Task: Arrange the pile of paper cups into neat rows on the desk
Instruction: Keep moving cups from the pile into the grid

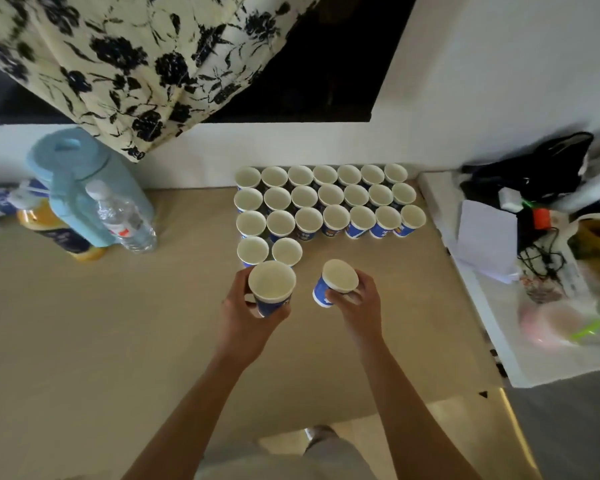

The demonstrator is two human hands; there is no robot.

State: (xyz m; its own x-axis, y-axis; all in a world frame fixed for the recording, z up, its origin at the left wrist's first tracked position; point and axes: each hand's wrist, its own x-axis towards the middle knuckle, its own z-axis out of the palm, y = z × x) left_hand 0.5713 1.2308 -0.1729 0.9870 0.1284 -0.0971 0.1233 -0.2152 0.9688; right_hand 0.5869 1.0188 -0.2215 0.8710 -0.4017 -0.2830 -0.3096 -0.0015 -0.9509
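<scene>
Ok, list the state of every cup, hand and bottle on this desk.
left hand: grips left cup
left cup: upright, mouth up
right hand: grips right cup
right cup: tilted
back three rows: seven cups each, upright
fourth row: two cups, upright, unfinished
water bottle: upright, capped
blue jug: upright, lid on

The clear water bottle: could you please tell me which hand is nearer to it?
Left. The left hand is right of the water bottle and nearer the person; the right hand is farther right.
</scene>
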